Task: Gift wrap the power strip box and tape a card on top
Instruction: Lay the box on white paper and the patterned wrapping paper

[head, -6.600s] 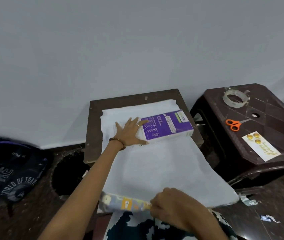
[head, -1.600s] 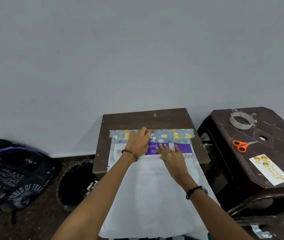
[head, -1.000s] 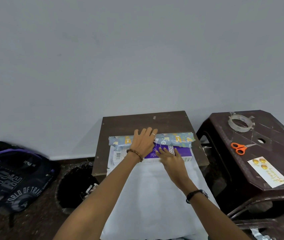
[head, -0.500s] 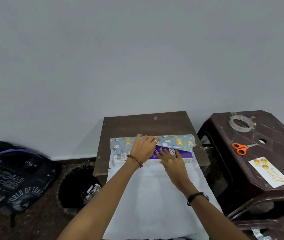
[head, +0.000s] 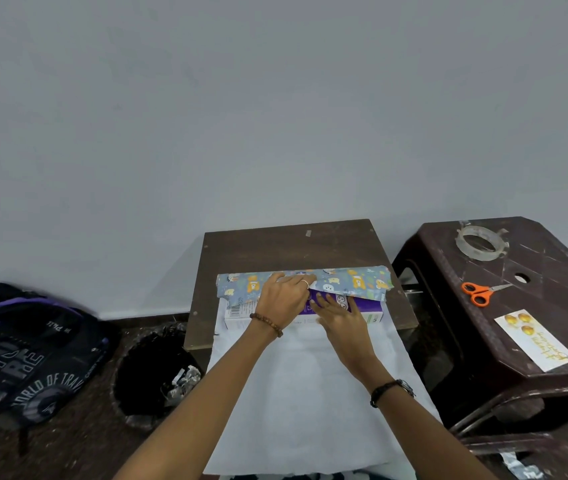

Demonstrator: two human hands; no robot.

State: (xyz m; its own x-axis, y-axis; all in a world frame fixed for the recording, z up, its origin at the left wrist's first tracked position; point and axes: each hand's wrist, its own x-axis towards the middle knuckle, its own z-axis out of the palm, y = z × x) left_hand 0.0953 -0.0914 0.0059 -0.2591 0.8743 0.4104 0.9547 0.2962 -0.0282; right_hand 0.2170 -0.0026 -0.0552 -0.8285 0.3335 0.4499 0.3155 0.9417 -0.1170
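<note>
The purple and white power strip box (head: 365,308) lies on the wrapping paper (head: 310,393), whose white underside faces up and hangs toward me. The paper's far edge, patterned blue with animals (head: 355,282), is folded over the box's top. My left hand (head: 284,296) presses that flap down with curled fingers. My right hand (head: 339,315) lies flat on the box's purple top, fingers spread. A white card with gold ornaments (head: 533,339), orange scissors (head: 480,292) and a clear tape roll (head: 480,242) lie on the stool at right.
The box sits on a small brown wooden table (head: 275,247) against a grey wall. A dark plastic stool (head: 552,278) stands to the right. A black bin (head: 152,372) and a black and purple backpack (head: 15,348) rest on the floor at left.
The patterned flap has been pulled further over the box's top. My left hand has curled its fingers on the flap; my right hand stays flat on the box.
</note>
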